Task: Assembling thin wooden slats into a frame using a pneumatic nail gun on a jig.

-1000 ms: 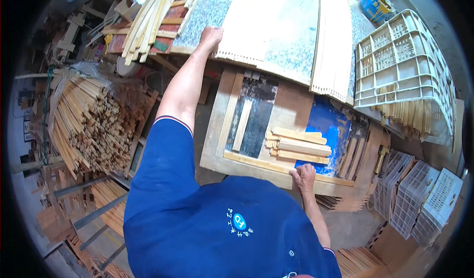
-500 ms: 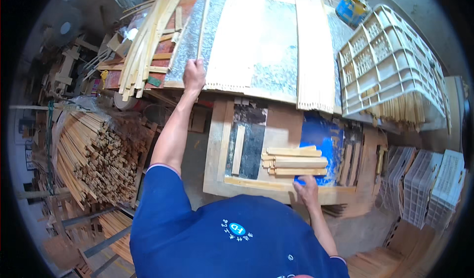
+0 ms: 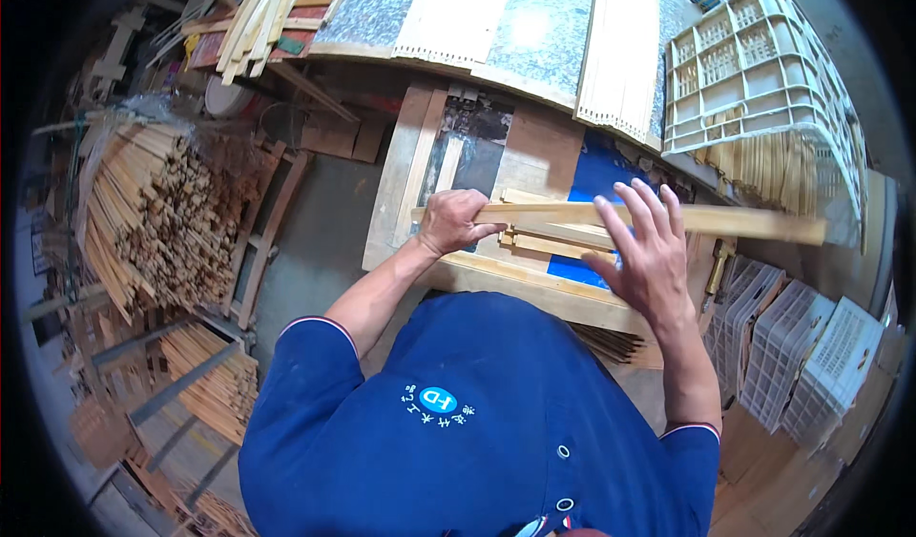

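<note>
The strip [image 3: 744,220] hangs crosswise above the near tabletop [image 3: 400,170], held close to its left end, where the left hand [image 3: 453,220] has its fingers clenched around it. The right hand [image 3: 654,256] is over the strip past its middle, fingers spread and released; whether the palm touches the wood is hard to tell. For steady handling, the left fingers would do best to keep a firm grip while the right ones lend light support farther along, since the long free end seems likely to dip or swing.

Short sticks [image 3: 558,247] lie beneath, and a lowered strip could knock them askew. The free end reaches past the tabletop's right side, below the crate [image 3: 744,137], so turning calls for care there. A hammer [image 3: 718,275] lies at that edge. Beyond, the rear tabletop [image 3: 534,55] bears slats [image 3: 458,8]; a bundle [image 3: 181,203] sits at left.
</note>
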Motion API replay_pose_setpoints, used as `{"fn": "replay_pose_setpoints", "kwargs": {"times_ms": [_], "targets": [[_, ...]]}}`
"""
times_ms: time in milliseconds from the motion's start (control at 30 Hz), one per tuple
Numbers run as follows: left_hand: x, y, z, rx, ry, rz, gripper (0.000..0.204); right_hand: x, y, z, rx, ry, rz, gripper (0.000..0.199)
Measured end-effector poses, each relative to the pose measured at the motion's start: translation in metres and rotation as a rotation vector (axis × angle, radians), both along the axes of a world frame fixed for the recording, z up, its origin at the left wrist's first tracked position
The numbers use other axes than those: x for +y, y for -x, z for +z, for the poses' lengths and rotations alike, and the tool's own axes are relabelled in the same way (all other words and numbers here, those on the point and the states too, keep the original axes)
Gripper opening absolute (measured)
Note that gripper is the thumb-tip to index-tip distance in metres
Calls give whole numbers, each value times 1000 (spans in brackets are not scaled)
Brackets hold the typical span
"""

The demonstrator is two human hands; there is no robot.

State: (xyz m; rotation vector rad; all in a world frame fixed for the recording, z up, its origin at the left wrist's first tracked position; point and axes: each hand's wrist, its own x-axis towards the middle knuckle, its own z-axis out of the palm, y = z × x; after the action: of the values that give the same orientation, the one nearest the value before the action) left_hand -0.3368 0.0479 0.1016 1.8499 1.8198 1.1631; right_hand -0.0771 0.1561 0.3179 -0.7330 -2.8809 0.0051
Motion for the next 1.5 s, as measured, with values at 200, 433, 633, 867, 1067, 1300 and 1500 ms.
{"fn": "replay_pose_setpoints", "kwargs": {"times_ms": [200,433,633,867,1067,1300,1500], "targets": [[32,-29,12,338,-167,65,42,57,-91,-144,22,149,1,40],[8,-120,-32,425,95,-142,47,138,-64,-273,12,92,-122,33],[3,-155,-56,506,146,-5,38,172,-44,-311,36,133,-134,40],[20,-148,-65,569,180,19,25,146,-23,-288,119,426,-98,33],[-1,-153,-82,433,147,12,15,99,-27,-284,-71,665,130,37],[-71,-120,-25,521,207,28,9,106,-72,-295,-5,377,195,26],[-102,-42,-44,433,290,531,15,100,-84,-273,205,315,181,32]]}}
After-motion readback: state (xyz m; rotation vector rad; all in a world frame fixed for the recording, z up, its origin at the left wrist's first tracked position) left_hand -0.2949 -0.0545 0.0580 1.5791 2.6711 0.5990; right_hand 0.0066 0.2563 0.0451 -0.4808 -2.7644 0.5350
